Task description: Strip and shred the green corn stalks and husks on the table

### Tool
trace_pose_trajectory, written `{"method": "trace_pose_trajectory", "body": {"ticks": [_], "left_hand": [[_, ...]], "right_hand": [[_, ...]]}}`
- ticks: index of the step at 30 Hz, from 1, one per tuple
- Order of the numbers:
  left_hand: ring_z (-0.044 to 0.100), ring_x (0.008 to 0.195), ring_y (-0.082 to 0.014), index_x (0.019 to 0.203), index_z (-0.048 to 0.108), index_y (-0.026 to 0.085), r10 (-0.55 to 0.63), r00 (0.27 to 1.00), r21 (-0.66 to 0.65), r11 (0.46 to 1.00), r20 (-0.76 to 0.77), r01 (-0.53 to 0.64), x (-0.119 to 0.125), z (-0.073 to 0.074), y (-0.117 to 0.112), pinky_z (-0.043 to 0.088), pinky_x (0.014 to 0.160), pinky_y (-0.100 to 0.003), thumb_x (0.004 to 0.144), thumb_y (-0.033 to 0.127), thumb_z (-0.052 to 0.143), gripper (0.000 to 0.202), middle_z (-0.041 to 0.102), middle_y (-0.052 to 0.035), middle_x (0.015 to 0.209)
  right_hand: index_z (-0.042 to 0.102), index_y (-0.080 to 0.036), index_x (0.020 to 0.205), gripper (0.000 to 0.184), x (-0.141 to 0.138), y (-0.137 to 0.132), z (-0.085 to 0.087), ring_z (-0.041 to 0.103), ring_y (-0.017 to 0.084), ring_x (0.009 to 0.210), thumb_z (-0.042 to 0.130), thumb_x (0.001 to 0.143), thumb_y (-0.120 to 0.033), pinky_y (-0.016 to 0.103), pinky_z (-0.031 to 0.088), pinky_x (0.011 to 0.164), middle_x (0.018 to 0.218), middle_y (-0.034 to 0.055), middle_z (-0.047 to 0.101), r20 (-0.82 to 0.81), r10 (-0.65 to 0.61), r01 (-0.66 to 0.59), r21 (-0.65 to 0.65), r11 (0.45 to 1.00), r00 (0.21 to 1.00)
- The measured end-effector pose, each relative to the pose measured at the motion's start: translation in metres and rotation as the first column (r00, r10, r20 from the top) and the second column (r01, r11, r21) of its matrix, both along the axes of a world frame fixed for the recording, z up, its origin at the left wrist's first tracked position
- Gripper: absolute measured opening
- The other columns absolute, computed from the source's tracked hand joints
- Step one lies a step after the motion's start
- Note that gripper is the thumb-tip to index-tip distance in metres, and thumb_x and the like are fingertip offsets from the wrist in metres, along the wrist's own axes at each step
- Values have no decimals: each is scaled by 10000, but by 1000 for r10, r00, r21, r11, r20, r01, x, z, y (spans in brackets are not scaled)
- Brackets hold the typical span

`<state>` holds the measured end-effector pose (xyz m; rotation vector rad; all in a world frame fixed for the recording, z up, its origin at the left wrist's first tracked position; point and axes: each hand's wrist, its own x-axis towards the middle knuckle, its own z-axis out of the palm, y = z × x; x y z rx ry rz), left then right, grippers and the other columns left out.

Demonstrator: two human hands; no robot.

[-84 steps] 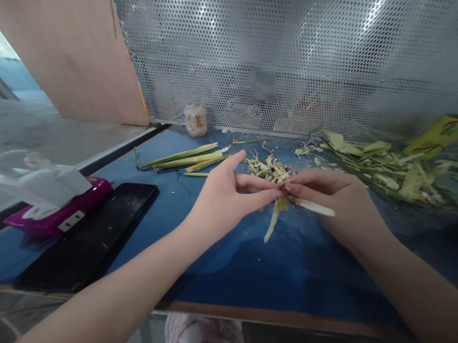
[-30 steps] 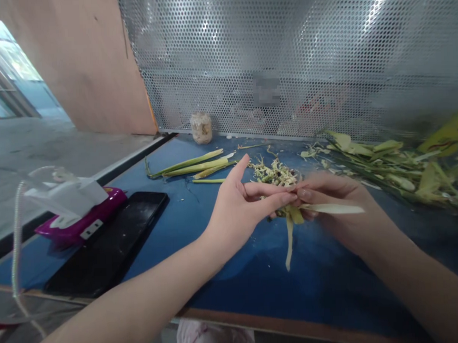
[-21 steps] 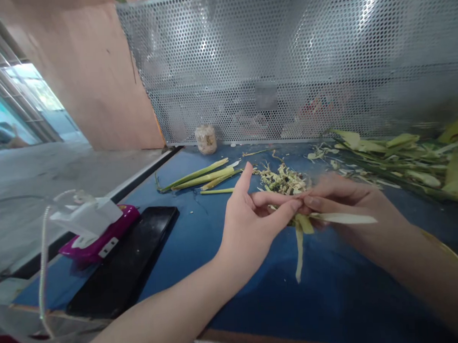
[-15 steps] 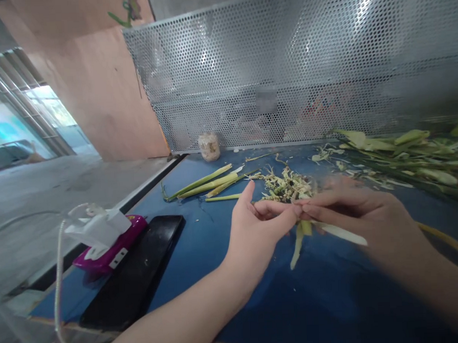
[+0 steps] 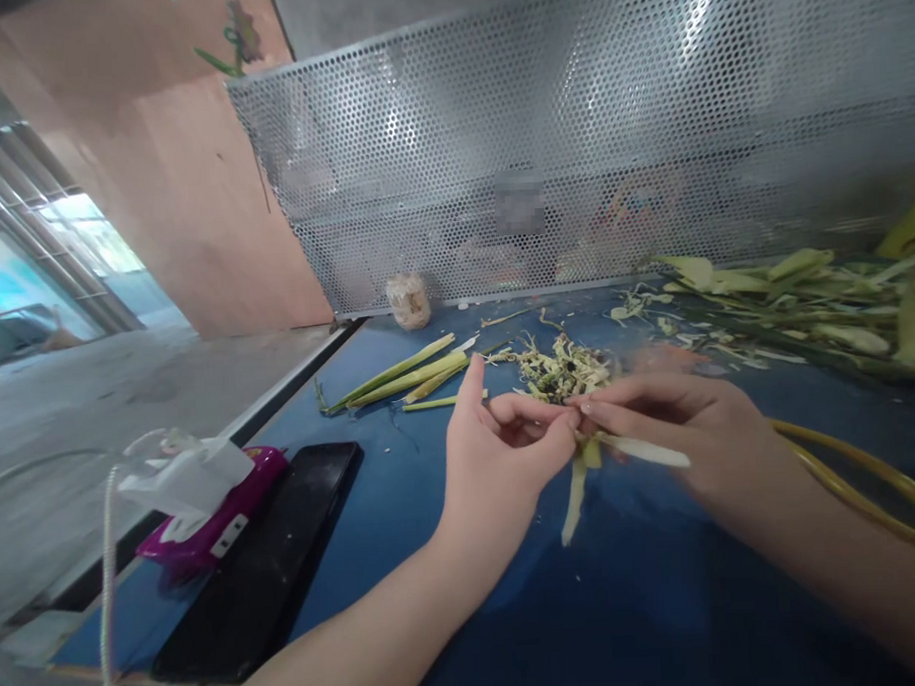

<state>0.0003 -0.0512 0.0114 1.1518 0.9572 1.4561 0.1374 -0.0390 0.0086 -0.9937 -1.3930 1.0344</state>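
My left hand [image 5: 495, 447] pinches with thumb and forefinger at the middle of the view, its fingertips meeting those of my right hand [image 5: 685, 415]. Between them is a small piece of plant, mostly hidden by the fingers. From it a narrow yellow-green leaf strip [image 5: 575, 499] hangs down, and a paler strip [image 5: 648, 450] sticks out to the right below my right fingers. Just behind the hands lies a heap of curled, pale green plant scraps [image 5: 559, 367]. Several long green stalks [image 5: 406, 380] rest to the left of that heap.
A black phone-like slab [image 5: 262, 560] lies at left, beside a purple power strip [image 5: 216, 532] with a white plug [image 5: 188, 477]. A cloudy jar [image 5: 409, 302] stands before the perforated metal panel [image 5: 450, 133]. Leaves and husks [image 5: 801, 291] are piled at right, near a looped yellow cord [image 5: 838, 480].
The whole view has shifted slightly, so the hands and table appear further left. Both hands keep the same pinch on the plant piece. More of the yellow cord shows.
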Motion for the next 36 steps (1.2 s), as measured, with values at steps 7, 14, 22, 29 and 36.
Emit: {"method": "trace_pose_trajectory", "body": {"ticks": [7, 14, 22, 29, 36], "left_hand": [[586, 626, -112, 1362, 32, 152, 12, 999, 36, 999, -39, -10, -4, 5, -2, 469, 599, -217, 612, 135, 682, 993, 648, 3, 667], [600, 593, -113, 1363, 7, 191, -37, 999, 14, 999, 7, 37, -3, 4, -3, 478, 553, -214, 606, 157, 695, 1024, 679, -12, 712], [542, 474, -85, 1364, 24, 152, -51, 999, -58, 997, 0, 51, -4, 9, -4, 461, 500, -211, 581, 127, 704, 1037, 652, 12, 628], [534, 467, -80, 1362, 0, 130, -65, 998, -70, 995, 23, 67, -4, 7, -2, 450, 531, -216, 602, 118, 683, 1022, 625, 31, 597], [579, 560, -112, 1360, 90, 167, -8, 1000, 54, 999, -24, 10, -4, 5, -4, 475, 616, -252, 593, 117, 685, 972, 628, 32, 610]], "right_hand": [[684, -191, 649, 89, 4, 7, -6, 480, 71, 433, 705, 602, -263, 211, 411, 434, 567, 7, 614, -213, 114, -130, -66, 989, 970], [675, -188, 648, 116, 2, 5, -3, 500, 73, 445, 716, 583, -275, 201, 418, 413, 585, 18, 626, -239, 202, -217, -41, 975, 950], [678, -190, 670, 123, 3, 6, -5, 511, 78, 440, 712, 594, -281, 214, 426, 425, 554, 4, 615, -198, 218, -226, -18, 974, 955], [675, -186, 636, 144, 0, 4, -3, 502, 83, 431, 726, 566, -301, 219, 419, 403, 554, 12, 617, -198, 178, -188, -33, 982, 964], [670, -180, 676, 144, 2, 3, -4, 468, 60, 405, 695, 613, -308, 197, 403, 380, 587, 19, 622, -143, 150, -153, -13, 988, 978]]}}
